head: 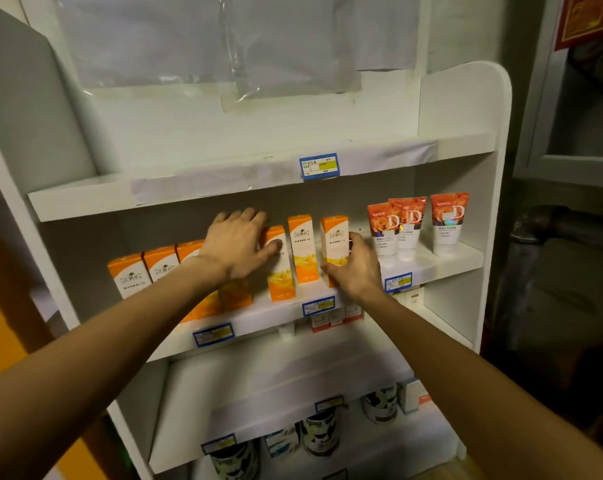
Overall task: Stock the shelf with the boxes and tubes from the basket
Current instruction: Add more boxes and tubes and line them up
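Observation:
A white shelf (268, 317) carries a row of several upright orange-and-white boxes. My left hand (237, 244) lies over the middle of the row, its fingers on box tops and its thumb against one box (280, 271). My right hand (355, 268) grips the rightmost orange box (334, 240) at its lower right side. One more orange box (303, 251) stands between the two hands. Three red-and-white tubes (410, 226) stand cap-down at the right end of the same shelf. The basket is out of view.
The shelf above (223, 181) holds nothing and bears a blue price tag (319, 167). Lower shelves hold small boxes (331, 320) and dark cans (320, 431). A white side panel (490, 202) closes the unit on the right; a dark cabinet stands beyond it.

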A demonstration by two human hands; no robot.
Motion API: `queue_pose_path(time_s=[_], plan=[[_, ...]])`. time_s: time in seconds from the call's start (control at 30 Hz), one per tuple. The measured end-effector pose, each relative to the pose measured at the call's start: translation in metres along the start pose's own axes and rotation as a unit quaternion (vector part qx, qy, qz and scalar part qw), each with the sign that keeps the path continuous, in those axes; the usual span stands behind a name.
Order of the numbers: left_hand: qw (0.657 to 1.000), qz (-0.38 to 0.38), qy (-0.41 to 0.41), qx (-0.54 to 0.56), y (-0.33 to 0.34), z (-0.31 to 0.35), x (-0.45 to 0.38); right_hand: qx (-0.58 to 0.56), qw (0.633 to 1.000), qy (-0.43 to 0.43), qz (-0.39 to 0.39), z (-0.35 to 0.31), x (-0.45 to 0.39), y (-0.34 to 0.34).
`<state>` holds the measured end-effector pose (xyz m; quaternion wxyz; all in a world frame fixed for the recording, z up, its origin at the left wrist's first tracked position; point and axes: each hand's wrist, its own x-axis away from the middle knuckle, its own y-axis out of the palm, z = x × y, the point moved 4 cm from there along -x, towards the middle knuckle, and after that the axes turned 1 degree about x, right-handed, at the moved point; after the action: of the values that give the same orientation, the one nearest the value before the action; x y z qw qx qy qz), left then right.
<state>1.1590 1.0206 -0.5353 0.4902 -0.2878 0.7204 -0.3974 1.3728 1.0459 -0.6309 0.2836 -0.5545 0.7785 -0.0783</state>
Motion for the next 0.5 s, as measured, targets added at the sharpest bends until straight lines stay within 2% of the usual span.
queue_pose_path(time_s=[0.17, 0.3, 0.4, 0.5], plan=[[0.999, -0.037, 0.008, 0.027, 0.005, -0.003, -0.006, -0.025, 0.999, 0.005, -0.024, 0.003, -0.012, 0.006], [0.997, -0.071, 0.026, 0.034, 0.006, -0.005, -0.011, -0.070, 0.991, 0.032, -0.112, 0.005, -0.027, 0.007], [0.997, -0.066, 0.041, 0.031, 0.002, -0.005, -0.016, -0.141, 0.972, 0.074, -0.174, 0.006, -0.036, 0.007], [0.995, -0.076, 0.050, 0.047, 0.000, -0.005, -0.023, -0.160, 0.960, 0.084, -0.216, 0.002, -0.039, 0.008]])
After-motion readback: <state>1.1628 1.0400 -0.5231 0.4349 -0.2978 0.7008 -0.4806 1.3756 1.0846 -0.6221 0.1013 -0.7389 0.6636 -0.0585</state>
